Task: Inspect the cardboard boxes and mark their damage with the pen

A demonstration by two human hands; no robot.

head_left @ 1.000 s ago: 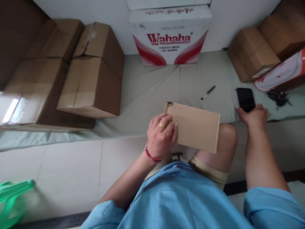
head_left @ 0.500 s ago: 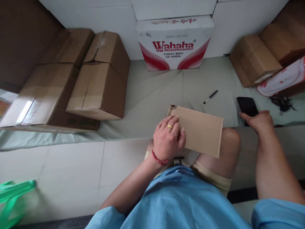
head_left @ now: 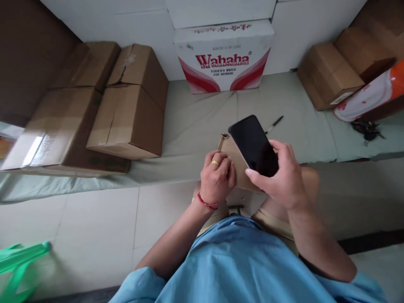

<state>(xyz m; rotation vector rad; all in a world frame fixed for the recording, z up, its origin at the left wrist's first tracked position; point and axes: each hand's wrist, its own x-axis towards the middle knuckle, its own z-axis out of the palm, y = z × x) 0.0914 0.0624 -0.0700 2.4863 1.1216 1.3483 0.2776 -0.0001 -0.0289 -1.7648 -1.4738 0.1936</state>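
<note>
My left hand (head_left: pixel 217 179), with a gold ring and a red bracelet, is closed over the left edge of a tan notebook (head_left: pixel 232 148) above my lap. Its rolled spine end shows beyond my fingers. In my right hand (head_left: pixel 285 181) is a black smartphone (head_left: pixel 254 145), gripped between thumb and fingers, with its dark screen facing up. The phone hangs over the notebook and hides much of its right side. Just beyond the phone lies a pen (head_left: pixel 277 121) on the green cloth (head_left: pixel 195 122), its near end partly covered.
Cardboard boxes (head_left: pixel 126 113) stand at the left, and a white and red Wahaha carton (head_left: pixel 224 63) is at the back. To the right are another brown box (head_left: pixel 331 75), a white and orange roll-like thing (head_left: pixel 366 97) and keys (head_left: pixel 368 129). A green bag (head_left: pixel 22 261) lies at lower left.
My right hand has lifted the smartphone off the cloth at the right and carried it left over the notebook. My left hand keeps its hold on the notebook.
</note>
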